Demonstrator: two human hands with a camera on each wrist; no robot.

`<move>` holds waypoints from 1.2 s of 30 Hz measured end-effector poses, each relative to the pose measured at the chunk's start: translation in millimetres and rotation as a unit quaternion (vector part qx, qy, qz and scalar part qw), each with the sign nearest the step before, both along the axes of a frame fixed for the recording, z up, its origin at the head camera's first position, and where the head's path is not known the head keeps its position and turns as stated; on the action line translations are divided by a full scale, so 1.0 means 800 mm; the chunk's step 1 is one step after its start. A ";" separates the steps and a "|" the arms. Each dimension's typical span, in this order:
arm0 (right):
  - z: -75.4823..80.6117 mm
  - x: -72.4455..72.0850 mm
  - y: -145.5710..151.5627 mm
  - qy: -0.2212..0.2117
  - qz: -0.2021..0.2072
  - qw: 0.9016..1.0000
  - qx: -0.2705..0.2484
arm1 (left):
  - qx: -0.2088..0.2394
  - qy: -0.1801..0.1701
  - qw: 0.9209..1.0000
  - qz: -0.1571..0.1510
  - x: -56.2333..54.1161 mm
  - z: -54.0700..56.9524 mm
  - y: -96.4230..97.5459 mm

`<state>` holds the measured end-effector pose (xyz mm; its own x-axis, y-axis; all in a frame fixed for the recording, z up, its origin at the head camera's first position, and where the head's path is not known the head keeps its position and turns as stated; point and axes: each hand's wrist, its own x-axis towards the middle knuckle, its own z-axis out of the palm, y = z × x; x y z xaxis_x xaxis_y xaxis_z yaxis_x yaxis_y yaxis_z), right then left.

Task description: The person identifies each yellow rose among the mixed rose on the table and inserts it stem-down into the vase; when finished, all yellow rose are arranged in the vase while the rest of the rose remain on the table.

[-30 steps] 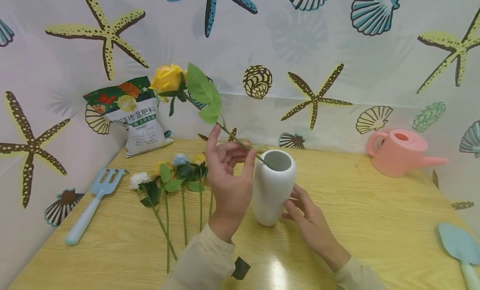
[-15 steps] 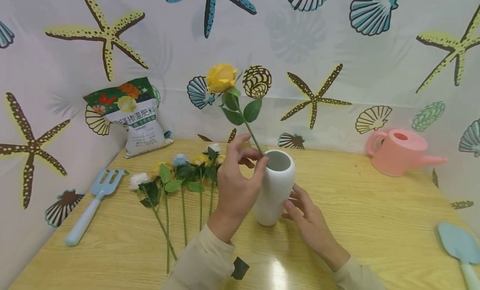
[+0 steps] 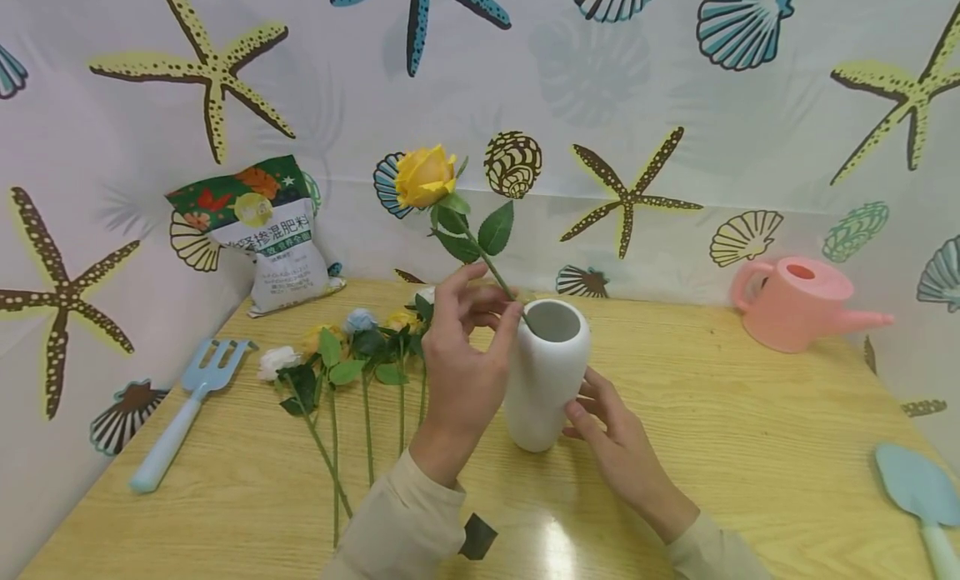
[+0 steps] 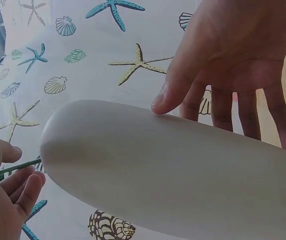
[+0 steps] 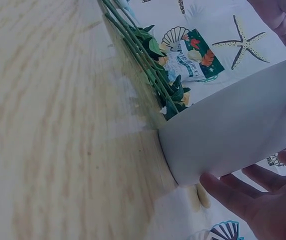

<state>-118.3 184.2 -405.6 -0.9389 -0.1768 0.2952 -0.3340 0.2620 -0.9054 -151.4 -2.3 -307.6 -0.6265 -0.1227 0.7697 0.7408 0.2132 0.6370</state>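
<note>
My left hand pinches the green stem of a yellow rose between thumb and fingers. The stem leans left, its lower end inside the mouth of a white vase. Upright on the wooden table, the vase has my right hand around its lower right side. The left wrist view shows the right thumb on the vase wall, with the other fingers spread along it. In the right wrist view, the right fingers lie against the vase near its base.
Several cut flowers lie left of the vase, among them a white rose and a blue one. A blue hand fork and a fertilizer bag are farther left. At right are a pink watering can and a blue trowel.
The left hand has swung the rose from far left to more upright over the vase, then eased it slightly back left. The right hand stays at the vase.
</note>
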 end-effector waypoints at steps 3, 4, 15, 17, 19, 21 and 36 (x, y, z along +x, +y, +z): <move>0.001 0.000 0.000 0.002 0.001 1.000 -0.003 | -0.009 -0.010 1.000 -0.005 0.000 0.000 0.001; 0.001 0.001 0.000 0.001 0.001 1.000 -0.005 | -0.012 -0.014 1.000 -0.006 0.000 0.000 0.001; 0.003 0.001 -0.001 -0.011 -0.001 1.000 -0.007 | 0.000 -0.079 0.997 0.014 0.005 -0.001 0.004; 0.002 0.001 -0.001 -0.014 -0.001 1.000 -0.005 | 0.006 -0.092 0.996 0.019 0.006 -0.001 0.006; 0.002 0.001 0.000 -0.017 -0.003 1.000 -0.003 | 0.013 -0.104 0.994 0.021 0.006 -0.002 0.007; 0.002 0.001 0.001 -0.019 -0.004 1.000 -0.003 | 0.015 -0.110 0.994 0.023 0.007 -0.003 0.009; 0.002 0.002 0.000 -0.017 -0.009 1.000 0.003 | -0.002 -0.128 0.991 0.035 0.009 -0.004 0.013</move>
